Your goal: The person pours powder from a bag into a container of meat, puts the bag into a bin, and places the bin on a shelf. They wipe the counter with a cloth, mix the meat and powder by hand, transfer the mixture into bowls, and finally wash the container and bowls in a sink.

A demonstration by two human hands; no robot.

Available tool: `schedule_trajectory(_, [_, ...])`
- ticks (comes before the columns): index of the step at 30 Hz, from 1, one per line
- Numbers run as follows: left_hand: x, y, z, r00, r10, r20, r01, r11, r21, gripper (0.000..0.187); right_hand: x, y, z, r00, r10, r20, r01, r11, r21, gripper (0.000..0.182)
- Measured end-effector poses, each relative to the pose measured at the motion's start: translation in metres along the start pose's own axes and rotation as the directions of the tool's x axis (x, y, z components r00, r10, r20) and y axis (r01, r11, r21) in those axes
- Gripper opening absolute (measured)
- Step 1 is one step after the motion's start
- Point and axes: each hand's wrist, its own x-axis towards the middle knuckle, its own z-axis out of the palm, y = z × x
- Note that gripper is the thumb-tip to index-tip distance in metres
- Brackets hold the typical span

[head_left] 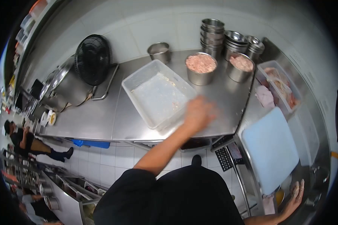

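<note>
My left hand is over the steel counter, by the right corner of a translucent plastic tub. Motion smears its fingers, so I cannot make out their pose or whether they touch the tub. Whitish residue clings to the tub's inside. My right hand is low at the right, beside the sink, with fingers stretched out and pale residue on them; it holds nothing. Near it lies a light blue cutting board. Behind the tub are a steel pot of minced meat and another pot with pink meat.
Stacked steel pots and a single steel pot stand along the wall. A black fan and a large stockpot are at the left. A plastic box of meat sits at the right. A person stands far left.
</note>
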Motion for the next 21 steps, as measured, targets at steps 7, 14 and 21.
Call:
schedule_trajectory(7, [-0.137, -0.125, -0.067, 0.948, -0.303, 0.1, 0.218, 0.844, 0.489, 0.047, -0.101, -0.04, -0.028, 0.993, 0.068, -0.095, -0.092, 0.959, -0.269, 0.036])
schedule_trajectory(14, [-0.155, -0.073, -0.145, 0.98, -0.101, 0.17, 0.077, 0.987, 0.142, 0.033, -0.198, -0.011, -0.098, 0.922, 0.242, -0.301, -0.313, 0.925, -0.214, 0.034])
schedule_trajectory(21, [-0.101, 0.086, -0.219, 0.953, 0.174, 0.246, -0.053, 0.901, -0.431, 0.033, -0.223, 0.004, -0.151, 0.902, 0.238, -0.36, -0.326, 0.923, -0.206, 0.033])
